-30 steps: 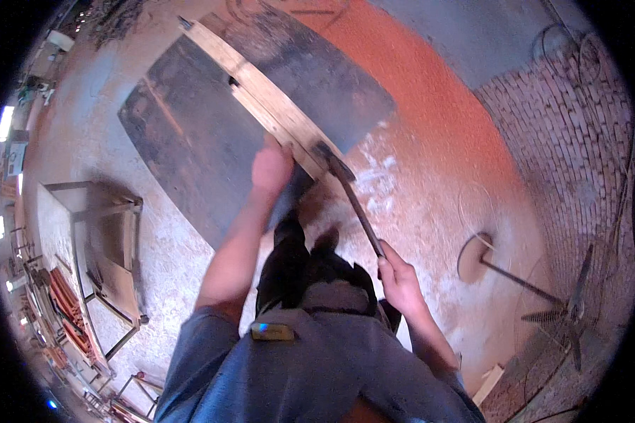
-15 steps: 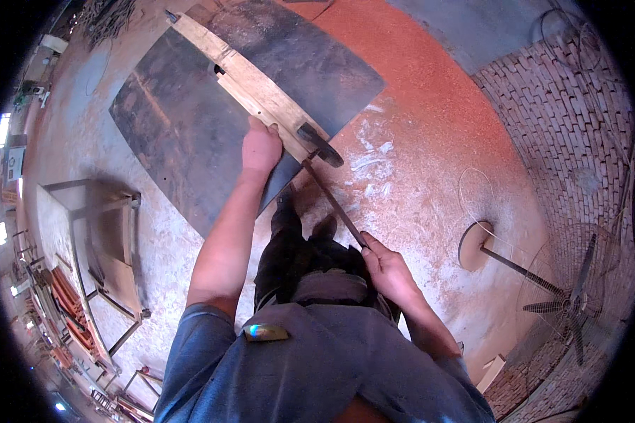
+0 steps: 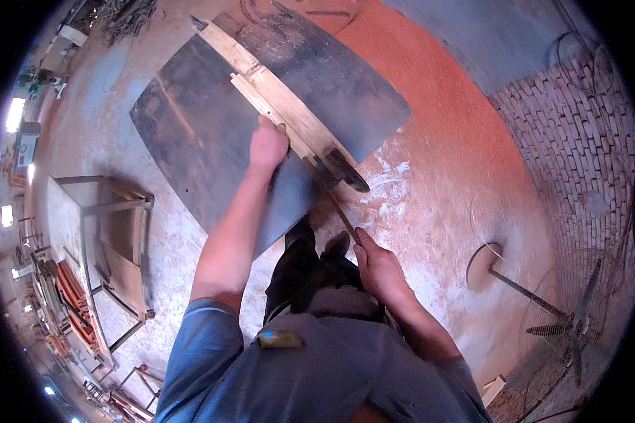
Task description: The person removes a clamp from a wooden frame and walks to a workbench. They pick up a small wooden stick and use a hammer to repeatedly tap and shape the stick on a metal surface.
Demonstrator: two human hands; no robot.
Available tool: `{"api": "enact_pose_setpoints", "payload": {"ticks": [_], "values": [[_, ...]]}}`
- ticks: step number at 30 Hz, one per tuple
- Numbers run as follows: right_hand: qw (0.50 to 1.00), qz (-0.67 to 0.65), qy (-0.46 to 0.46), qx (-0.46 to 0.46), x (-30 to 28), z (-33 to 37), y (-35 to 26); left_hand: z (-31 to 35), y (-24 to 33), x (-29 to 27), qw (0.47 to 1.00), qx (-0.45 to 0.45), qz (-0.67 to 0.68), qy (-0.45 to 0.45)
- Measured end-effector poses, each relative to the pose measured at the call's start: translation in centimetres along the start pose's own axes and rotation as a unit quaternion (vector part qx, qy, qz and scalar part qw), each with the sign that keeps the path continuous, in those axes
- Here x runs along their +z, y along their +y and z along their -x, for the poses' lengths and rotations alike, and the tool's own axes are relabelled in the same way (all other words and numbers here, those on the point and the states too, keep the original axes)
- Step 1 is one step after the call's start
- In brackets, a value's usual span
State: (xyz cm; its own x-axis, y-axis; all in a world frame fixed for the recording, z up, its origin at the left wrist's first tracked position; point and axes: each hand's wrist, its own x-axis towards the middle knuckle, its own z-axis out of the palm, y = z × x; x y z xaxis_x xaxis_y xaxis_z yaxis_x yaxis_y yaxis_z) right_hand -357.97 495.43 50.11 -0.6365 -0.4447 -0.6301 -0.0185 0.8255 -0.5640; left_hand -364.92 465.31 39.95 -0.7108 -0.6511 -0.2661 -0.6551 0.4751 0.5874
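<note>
A long pale wooden plank (image 3: 279,99) lies diagonally across a dark metal sheet (image 3: 212,134) on the floor. My left hand (image 3: 268,143) presses down on the plank near its lower end. My right hand (image 3: 377,264) grips the handle of a thin long tool (image 3: 335,204), likely a hammer or chisel, whose dark head (image 3: 346,169) sits against the plank's near end. My dark trousers and shoes (image 3: 317,261) stand just below the sheet's edge.
A metal-framed table (image 3: 109,240) stands at the left, with red-orange bars (image 3: 70,289) beyond it. A pedestal fan (image 3: 564,324) with a round base (image 3: 483,268) stands at the right by a brick wall (image 3: 585,155). The floor is dusty red and grey concrete.
The view has shifted so the sheet and plank sit further right. My right hand has drawn the tool handle lower, and my left hand has stayed on the plank.
</note>
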Motion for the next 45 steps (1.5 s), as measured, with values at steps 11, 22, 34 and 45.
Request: {"api": "enact_pose_setpoints", "payload": {"ticks": [11, 22, 34, 45], "values": [[0.993, 0.031, 0.05, -0.098, 1.9, -10.4, -8.6, -13.8, -4.2, -6.0, 0.999, -0.042, 0.024, -0.002], [0.992, 0.055, 0.031, -0.108, 2.6, -20.4, -19.3, -24.0, -3.3, -14.1, 0.991, -0.126, -0.027, -0.033], [0.997, 0.013, 0.011, -0.077, 6.2, -9.4, -9.0, -11.3, -11.1, -18.2, 0.798, 0.004, 0.593, -0.105], [0.989, -0.034, 0.064, -0.126, 9.5, -6.4, -4.0, 12.7, -16.1, -20.2, 0.754, -0.001, 0.656, 0.041]]}}
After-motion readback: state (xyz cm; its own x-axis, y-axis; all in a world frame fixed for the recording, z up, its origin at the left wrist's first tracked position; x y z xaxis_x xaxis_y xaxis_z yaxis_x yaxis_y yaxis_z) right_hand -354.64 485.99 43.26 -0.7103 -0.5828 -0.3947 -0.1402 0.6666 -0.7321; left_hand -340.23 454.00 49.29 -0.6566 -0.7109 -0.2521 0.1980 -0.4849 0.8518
